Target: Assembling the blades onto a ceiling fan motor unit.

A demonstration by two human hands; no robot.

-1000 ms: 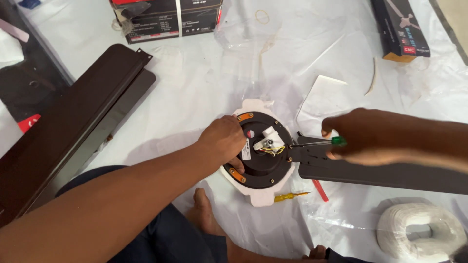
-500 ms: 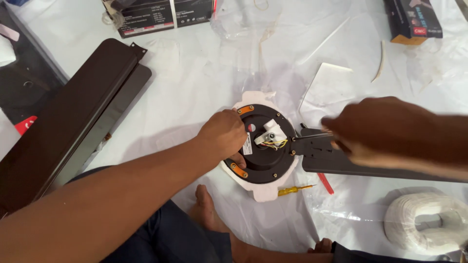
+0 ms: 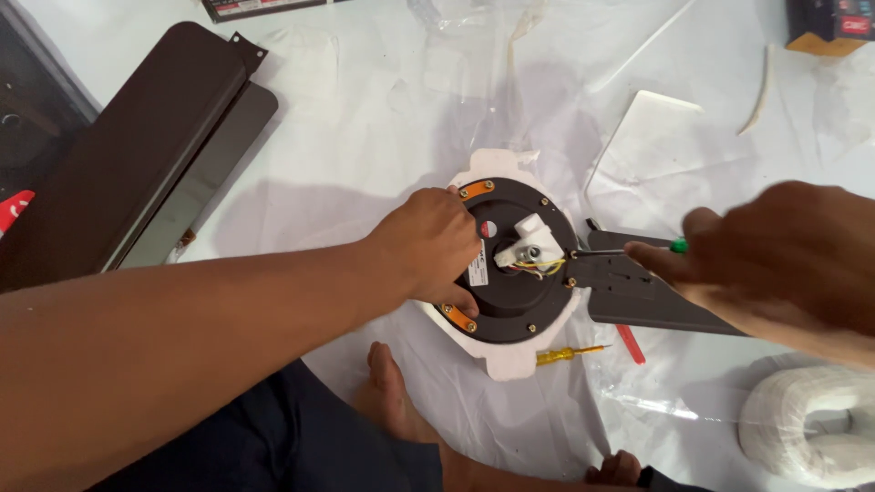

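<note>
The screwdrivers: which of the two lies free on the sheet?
The yellow-handled screwdriver, lying untouched below the motor. The green-handled screwdriver is in the right hand, its tip at the motor's rim.

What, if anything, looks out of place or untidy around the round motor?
A yellow screwdriver lies loose on the sheet beside the motor, half under its white foam cradle. Crumpled clear wrapping lies at the top.

One motor (image 3: 515,273), three blades (image 3: 118,155), two screwdrivers (image 3: 570,353), two hands (image 3: 437,246), two boxes (image 3: 834,23), one foam ring (image 3: 811,433), two bare feet (image 3: 392,392).
</note>
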